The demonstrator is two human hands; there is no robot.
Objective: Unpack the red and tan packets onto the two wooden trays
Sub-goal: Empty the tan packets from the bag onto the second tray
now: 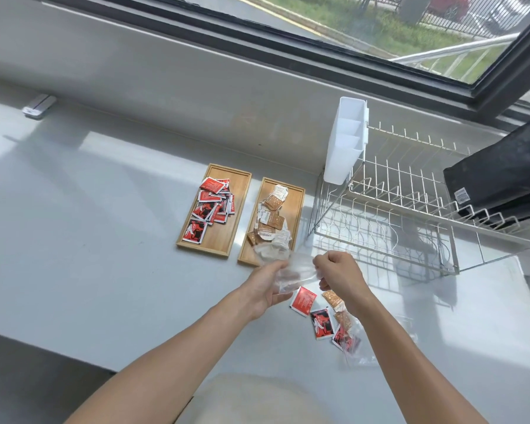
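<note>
Grey countertop (104,240) beneath a window is occupied by two wooden trays set side by side, the left tray (239,179) heaped with red packets (213,205) and the right tray (297,203) with tan packets (271,223), while a wire dish rack (395,215) is placed just to the right. A clear plastic bag (288,270) is gripped between the left hand (270,286) and the right hand (338,272), both clamped on it over the near end of the right tray. A few loose red and tan packets (322,313) are scattered on the counter below the right wrist, beside a second crumpled clear bag (355,347).
</note>
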